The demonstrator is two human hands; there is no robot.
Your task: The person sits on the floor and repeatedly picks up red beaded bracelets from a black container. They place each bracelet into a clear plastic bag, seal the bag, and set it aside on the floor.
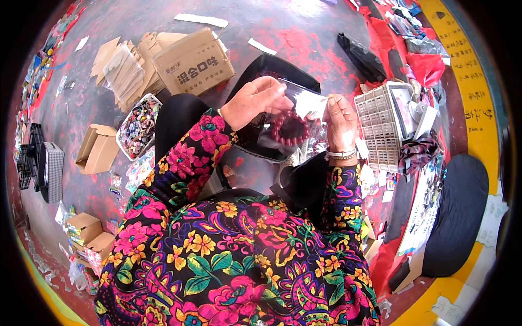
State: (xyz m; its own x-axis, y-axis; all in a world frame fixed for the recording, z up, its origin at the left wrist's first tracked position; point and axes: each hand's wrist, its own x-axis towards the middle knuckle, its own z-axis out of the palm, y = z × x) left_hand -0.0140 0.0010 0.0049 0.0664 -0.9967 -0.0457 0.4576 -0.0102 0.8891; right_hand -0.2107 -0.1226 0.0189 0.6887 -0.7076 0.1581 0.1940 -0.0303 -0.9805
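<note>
- The dark-red beaded bracelet [289, 130] hangs between the two hands, above the near half of the black container [266, 62], which stands on the floor [147, 22].
- The left hand [254, 103] pinches the upper left part of a clear bag [293, 91] between thumb and fingers; whether those fingers also catch the beads, I cannot tell.
- The right hand [341, 124] has thumb and forefinger pressed together on the bag's right side, beside a white patch that could be a label or glare.
- The beads show at the bag's lower part; whether they lie inside it or behind it is unclear.
- The step in hand looks like bagging the bracelet, probably at the stage of settling it or closing the mouth.
- The next move would seem to call for a steady left pinch while the right fingertips work along the bag's edge, keeping the beads clear of it.
- Just past the container's right edge stands a pale slatted crate [375, 129]; beyond its left edge, a tray [123, 144] of small mixed pieces.
</note>
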